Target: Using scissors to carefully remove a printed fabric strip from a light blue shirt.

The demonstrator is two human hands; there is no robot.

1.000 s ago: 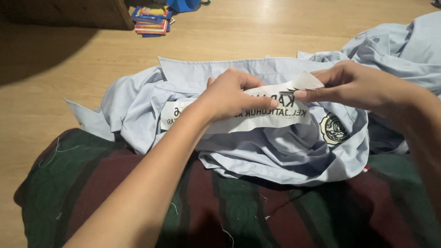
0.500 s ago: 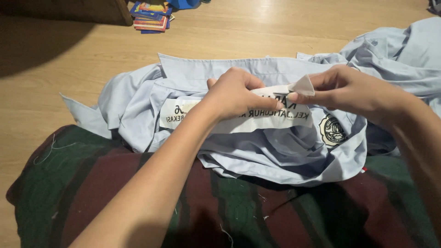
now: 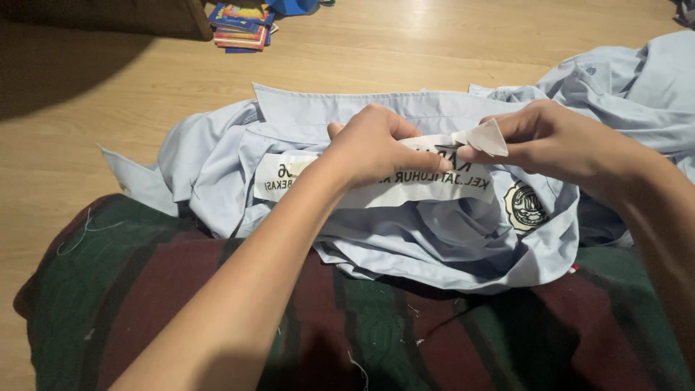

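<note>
White printed label strip (image 3: 376,190) lying across a crumpled light blue shirt (image 3: 434,239), near the shirt's middle, just below the collar (image 3: 347,108). One corner of the strip lifted and folded up into a small white triangle at the right end. Left hand (image 3: 373,148) down on the strip's middle, fingers curled and pressed onto it, pinning it against the cloth. Right hand (image 3: 557,141) at the lifted corner, thumb and forefinger closed in a pinch on that white flap, other fingers loosely bent. Round embroidered badge (image 3: 526,206) on the shirt just below the right hand, right beside the strip's end. Shirt bunched over a dark green and maroon cloth (image 3: 181,289) spread beneath both forearms. Wooden floor (image 3: 108,130) beyond, pale and bare-boarded. Small stack of colourful books (image 3: 242,25) far off at the top, well apart from the shirt.
</note>
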